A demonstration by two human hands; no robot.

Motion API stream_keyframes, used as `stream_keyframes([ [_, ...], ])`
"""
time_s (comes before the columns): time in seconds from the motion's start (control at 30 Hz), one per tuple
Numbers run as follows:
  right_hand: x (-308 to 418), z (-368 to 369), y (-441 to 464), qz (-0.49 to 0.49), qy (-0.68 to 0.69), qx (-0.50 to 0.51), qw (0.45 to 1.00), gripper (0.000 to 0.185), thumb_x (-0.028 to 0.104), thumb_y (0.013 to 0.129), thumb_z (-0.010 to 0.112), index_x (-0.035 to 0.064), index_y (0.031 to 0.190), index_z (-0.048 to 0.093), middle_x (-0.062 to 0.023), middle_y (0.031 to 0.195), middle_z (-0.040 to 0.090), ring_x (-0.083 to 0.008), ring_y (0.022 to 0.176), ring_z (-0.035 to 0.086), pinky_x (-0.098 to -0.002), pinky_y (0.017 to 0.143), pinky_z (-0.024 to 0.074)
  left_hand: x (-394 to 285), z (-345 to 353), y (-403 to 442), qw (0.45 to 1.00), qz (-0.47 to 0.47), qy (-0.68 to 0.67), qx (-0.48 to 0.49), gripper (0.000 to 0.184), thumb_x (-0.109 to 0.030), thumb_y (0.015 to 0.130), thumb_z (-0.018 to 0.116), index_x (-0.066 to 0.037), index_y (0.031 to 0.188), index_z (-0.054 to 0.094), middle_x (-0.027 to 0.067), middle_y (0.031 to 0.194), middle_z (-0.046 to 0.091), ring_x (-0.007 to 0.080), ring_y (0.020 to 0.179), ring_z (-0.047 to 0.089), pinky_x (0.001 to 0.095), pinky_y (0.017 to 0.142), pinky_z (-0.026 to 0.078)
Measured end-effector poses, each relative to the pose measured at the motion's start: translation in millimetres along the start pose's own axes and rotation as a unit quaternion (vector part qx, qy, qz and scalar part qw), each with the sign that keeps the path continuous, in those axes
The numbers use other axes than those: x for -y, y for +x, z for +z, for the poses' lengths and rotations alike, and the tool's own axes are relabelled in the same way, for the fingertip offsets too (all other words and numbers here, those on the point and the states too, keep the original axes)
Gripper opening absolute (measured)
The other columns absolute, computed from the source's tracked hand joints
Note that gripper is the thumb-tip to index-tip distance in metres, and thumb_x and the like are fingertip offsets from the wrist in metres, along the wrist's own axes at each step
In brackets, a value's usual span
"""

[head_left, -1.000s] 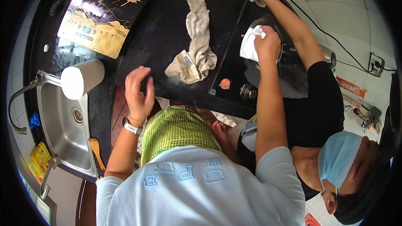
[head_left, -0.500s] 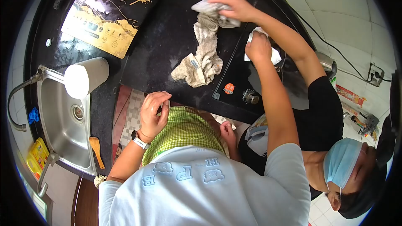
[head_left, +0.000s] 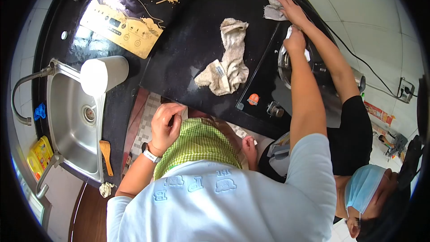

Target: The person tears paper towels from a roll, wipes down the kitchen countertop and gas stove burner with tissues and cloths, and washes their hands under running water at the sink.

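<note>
My right hand (head_left: pixel 294 44) presses a folded white cloth (head_left: pixel 307 55) onto the stovetop beside the round metal burner (head_left: pixel 284 68). Near the counter's front edge, my left hand (head_left: pixel 165 127) hangs in the air with loosely curled fingers, a gap showing between thumb and fingers and nothing visible in it. A crumpled beige towel (head_left: pixel 234 58) lies on the black counter between my hands. Beyond my right hand, another person's hand (head_left: pixel 293 12) holds a grey cloth (head_left: pixel 274 6) at the far side of the counter.
To the left are a steel sink (head_left: pixel 71 139), a white cylinder (head_left: pixel 105 75), a wooden spatula (head_left: pixel 106 157) and a gold-patterned cooktop panel (head_left: pixel 121 29). The stove knob (head_left: pixel 275 109) is at the front right. A person in black (head_left: pixel 354 123) stands close on my right.
The other person's hand has carried the grey cloth off the towel, toward the back right. My right hand has shifted the white cloth slightly across the stove. The view has shifted a little.
</note>
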State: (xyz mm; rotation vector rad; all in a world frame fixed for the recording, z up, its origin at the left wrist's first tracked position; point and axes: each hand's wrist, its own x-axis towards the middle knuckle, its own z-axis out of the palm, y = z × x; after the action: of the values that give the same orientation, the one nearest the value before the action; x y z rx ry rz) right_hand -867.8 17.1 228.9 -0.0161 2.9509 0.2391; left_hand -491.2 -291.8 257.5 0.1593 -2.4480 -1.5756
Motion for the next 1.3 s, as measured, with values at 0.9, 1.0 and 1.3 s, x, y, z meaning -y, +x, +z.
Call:
stream_keyframes([
  [0.9, 37, -33, -141, -0.413, 0.237, -0.068, 0.877, 0.031, 0.006, 0.075, 0.061, 0.0029, 0.105, 0.054, -0.0160, 0.102, 0.057, -0.0357, 0.095, 0.056, -0.0375, 0.082, 0.0452, 26, 14, 103, 0.913, -0.174, -0.368, -0.005, 0.012, 0.002, 0.079, 0.055, -0.003, 0.089, 0.059, -0.0022, 0.079, 0.058, 0.0039, 0.071, 0.052, 0.0180, 0.064, 0.042],
  [1.0, 21, -10, -195, -0.082, 0.303, -0.386, 0.867, 0.038, -0.011, 0.068, 0.048, 0.0058, 0.099, 0.063, -0.0140, 0.103, 0.059, -0.0308, 0.098, 0.057, -0.0357, 0.087, 0.0452, 29, 9, 108, 0.905, -0.165, -0.390, -0.026, 0.012, 0.001, 0.080, 0.057, -0.002, 0.091, 0.058, -0.0014, 0.082, 0.059, 0.0048, 0.073, 0.053, 0.0183, 0.066, 0.042],
  [1.3, 42, 4, -401, 0.139, 0.622, -0.277, 0.719, 0.030, -0.011, 0.080, 0.047, -0.0039, 0.109, 0.054, -0.0108, 0.112, 0.057, -0.0180, 0.104, 0.054, -0.0290, 0.095, 0.0391, 30, 40, 120, 0.982, 0.081, 0.161, -0.054, 0.073, -0.028, 0.077, 0.069, -0.002, 0.135, 0.034, 0.0258, 0.134, 0.038, 0.0397, 0.124, 0.037, 0.0457, 0.103, 0.030],
])
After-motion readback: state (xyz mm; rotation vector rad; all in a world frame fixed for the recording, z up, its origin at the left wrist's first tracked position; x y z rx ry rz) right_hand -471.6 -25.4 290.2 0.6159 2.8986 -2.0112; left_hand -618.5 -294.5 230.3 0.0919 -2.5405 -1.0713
